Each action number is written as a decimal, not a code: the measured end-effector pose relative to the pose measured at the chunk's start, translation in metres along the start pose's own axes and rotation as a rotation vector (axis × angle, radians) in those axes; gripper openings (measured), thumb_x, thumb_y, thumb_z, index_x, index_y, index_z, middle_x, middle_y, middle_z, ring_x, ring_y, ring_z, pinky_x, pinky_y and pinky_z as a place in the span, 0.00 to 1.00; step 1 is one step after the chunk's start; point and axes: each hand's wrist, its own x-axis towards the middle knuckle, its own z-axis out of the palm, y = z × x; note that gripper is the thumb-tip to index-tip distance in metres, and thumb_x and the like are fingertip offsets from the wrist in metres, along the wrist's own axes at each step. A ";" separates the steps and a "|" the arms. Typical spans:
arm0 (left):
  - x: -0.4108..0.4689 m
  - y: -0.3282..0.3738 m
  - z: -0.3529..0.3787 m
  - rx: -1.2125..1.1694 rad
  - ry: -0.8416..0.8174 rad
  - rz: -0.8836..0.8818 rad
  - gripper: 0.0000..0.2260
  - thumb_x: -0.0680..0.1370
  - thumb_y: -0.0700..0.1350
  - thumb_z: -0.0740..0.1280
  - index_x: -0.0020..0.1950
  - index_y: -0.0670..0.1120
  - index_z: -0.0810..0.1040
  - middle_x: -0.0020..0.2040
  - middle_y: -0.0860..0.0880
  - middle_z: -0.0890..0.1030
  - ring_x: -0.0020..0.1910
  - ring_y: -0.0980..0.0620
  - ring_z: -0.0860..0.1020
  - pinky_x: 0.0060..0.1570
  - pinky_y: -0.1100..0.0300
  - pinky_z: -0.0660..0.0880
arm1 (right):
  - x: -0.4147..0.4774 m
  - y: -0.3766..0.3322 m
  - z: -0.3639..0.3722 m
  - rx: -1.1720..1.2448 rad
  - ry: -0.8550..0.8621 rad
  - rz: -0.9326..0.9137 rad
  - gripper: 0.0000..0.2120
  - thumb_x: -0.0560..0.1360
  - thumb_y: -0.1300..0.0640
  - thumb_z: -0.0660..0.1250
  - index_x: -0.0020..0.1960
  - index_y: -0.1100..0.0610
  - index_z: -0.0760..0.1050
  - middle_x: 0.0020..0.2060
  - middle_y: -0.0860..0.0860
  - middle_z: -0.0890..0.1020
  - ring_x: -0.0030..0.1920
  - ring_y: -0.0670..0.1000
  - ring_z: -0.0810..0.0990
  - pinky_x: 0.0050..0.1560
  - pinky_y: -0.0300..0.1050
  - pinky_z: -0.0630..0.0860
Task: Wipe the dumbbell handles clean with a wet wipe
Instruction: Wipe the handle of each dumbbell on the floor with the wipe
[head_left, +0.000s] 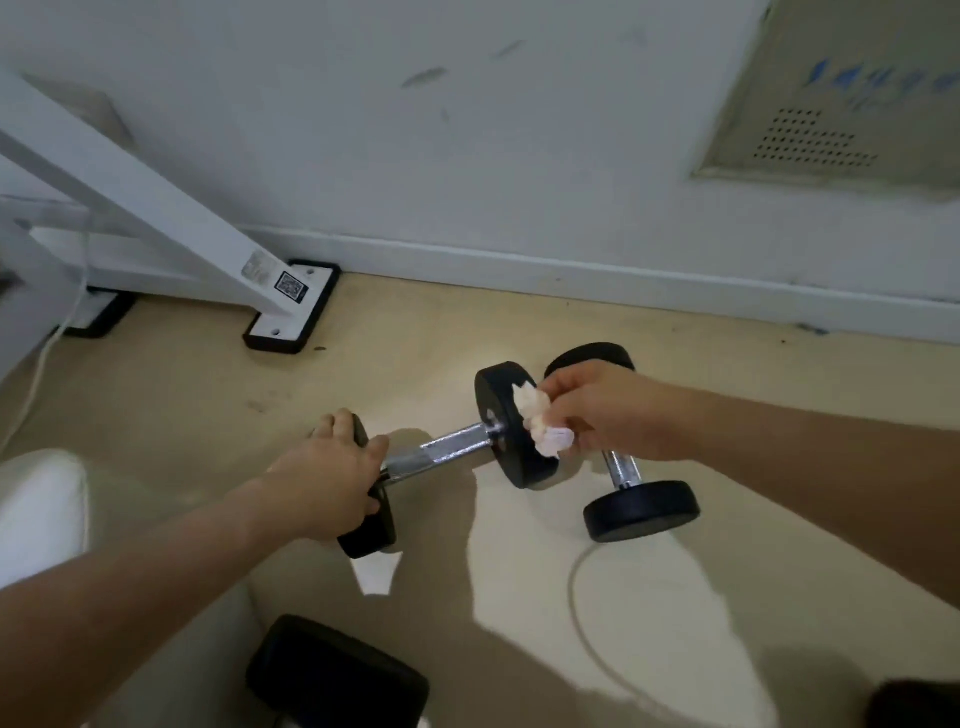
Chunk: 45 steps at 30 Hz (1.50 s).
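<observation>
A chrome-handled dumbbell (447, 447) and a second dumbbell (641, 512) were laid close together on the beige floor (519, 597). A white cable (575, 613) was curved beside the second, and a frame foot (291, 317) was set near the wall.

The left dumbbell (441, 449) had a bright chromed metal handle, glossy with a rougher knurled band, and matt black heads that looked rubbery. The right dumbbell (621, 470) showed the same shiny bar and dull black ends. The wet wipe (543, 421) was white, crumpled and soft, cloth-like. The floor (519, 597) looked smooth and pale with a faint sheen; the wall (467, 156) was matt white paint, scuffed in places.
</observation>
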 end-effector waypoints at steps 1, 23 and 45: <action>0.003 -0.002 -0.003 -0.037 -0.022 -0.003 0.28 0.76 0.55 0.64 0.71 0.48 0.59 0.66 0.38 0.61 0.63 0.40 0.66 0.59 0.51 0.71 | -0.014 0.005 -0.010 -0.084 0.002 0.015 0.09 0.75 0.69 0.61 0.53 0.62 0.75 0.45 0.59 0.79 0.41 0.52 0.77 0.40 0.43 0.76; 0.029 0.221 0.005 -0.682 0.271 0.290 0.27 0.73 0.40 0.64 0.71 0.51 0.60 0.60 0.46 0.72 0.55 0.44 0.74 0.52 0.49 0.74 | -0.032 0.165 -0.054 -1.014 0.502 -0.345 0.18 0.68 0.61 0.68 0.58 0.53 0.74 0.49 0.48 0.80 0.50 0.54 0.73 0.45 0.44 0.70; -0.028 0.164 0.040 -0.683 0.171 0.463 0.17 0.72 0.45 0.65 0.51 0.64 0.62 0.43 0.56 0.78 0.41 0.54 0.77 0.42 0.58 0.74 | -0.074 0.142 0.007 -0.375 0.189 -0.235 0.09 0.78 0.56 0.62 0.50 0.51 0.81 0.41 0.42 0.82 0.43 0.40 0.78 0.49 0.35 0.73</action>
